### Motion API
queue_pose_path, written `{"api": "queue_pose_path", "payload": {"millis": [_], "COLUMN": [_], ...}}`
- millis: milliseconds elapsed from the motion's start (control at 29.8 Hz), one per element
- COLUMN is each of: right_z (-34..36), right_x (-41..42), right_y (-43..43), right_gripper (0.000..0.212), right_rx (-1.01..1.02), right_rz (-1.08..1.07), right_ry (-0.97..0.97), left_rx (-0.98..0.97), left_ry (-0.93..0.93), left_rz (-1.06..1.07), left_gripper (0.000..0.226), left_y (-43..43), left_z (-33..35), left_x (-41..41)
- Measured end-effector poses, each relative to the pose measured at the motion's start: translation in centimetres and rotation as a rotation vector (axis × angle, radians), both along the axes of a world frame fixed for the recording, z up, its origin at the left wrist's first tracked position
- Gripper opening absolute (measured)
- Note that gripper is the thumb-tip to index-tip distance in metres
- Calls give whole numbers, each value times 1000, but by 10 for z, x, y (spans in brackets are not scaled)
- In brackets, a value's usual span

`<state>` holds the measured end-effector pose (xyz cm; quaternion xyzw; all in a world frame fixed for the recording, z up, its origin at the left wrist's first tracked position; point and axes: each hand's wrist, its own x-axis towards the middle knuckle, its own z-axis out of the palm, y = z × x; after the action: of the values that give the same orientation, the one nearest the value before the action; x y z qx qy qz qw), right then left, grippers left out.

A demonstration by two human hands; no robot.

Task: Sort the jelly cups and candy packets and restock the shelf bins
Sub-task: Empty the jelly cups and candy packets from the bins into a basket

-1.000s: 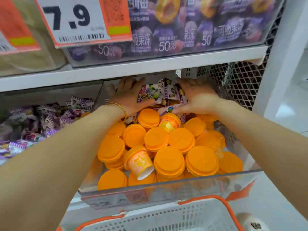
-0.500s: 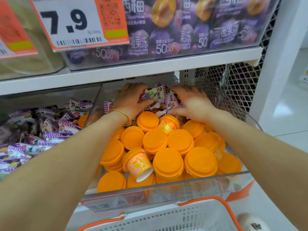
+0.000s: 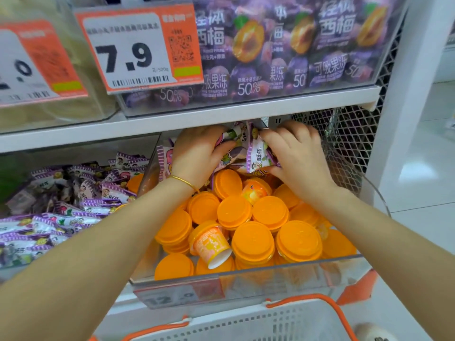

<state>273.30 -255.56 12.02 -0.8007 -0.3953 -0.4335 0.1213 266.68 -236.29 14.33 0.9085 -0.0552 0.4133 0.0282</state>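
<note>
Both hands are up at the back of the clear bin (image 3: 246, 273), centre of frame, just under the white shelf board (image 3: 221, 114). Left hand (image 3: 197, 153) and right hand (image 3: 299, 156) face each other with fingers curled, clamping a bunch of candy packets (image 3: 248, 151) between them. Purple-and-white wrappers stick out between the thumbs and above the knuckles. The bunch sits right over the rear of the jelly cups (image 3: 253, 239); cannot tell whether it touches them. Jelly cups fill the rest of that bin below the wrists, mostly orange lids up. One tipped cup (image 3: 213, 246) lies on its side near the front, base toward the camera, between the two forearms. Gold bracelet (image 3: 183, 182) on the left wrist. Loose packets (image 3: 73, 205) are heaped in the neighbouring bin at middle left, left of the left forearm, with one orange lid (image 3: 135, 182) among them by the divider wall. Upper shelf: 7.9 price tag (image 3: 133, 50) upper left-centre, purple plum pouches (image 3: 283, 45) upper right. Wire mesh panel (image 3: 349, 136) just right of the right hand. White basket (image 3: 283, 323) with orange handle at the bottom edge, below the bin front.
</note>
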Motion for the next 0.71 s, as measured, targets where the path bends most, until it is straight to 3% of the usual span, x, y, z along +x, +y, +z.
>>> {"api": "queue_pose_path", "payload": {"millis": [67, 201, 436, 571, 705], "right_z": [-3, -1, 11, -34, -105], "right_x": [-15, -54, -154, -216, -238], "right_y": [-13, -42, -90, -106, -107], "right_gripper": [49, 33, 31, 54, 71], "right_rx": [83, 137, 221, 99, -280], "right_rz": [39, 121, 268, 354, 241], "right_ry": [-150, -235, -241, 42, 698], "left_rx": [50, 30, -135, -280, -483], "left_ry": [-81, -135, -196, 11, 511], "left_rz": [-28, -175, -285, -296, -102], "left_gripper": [35, 32, 33, 37, 58], "left_y": [-10, -30, -75, -90, -88], "left_z": [5, 6, 12, -42, -130], "left_x": [-21, -61, -162, -234, -268]}}
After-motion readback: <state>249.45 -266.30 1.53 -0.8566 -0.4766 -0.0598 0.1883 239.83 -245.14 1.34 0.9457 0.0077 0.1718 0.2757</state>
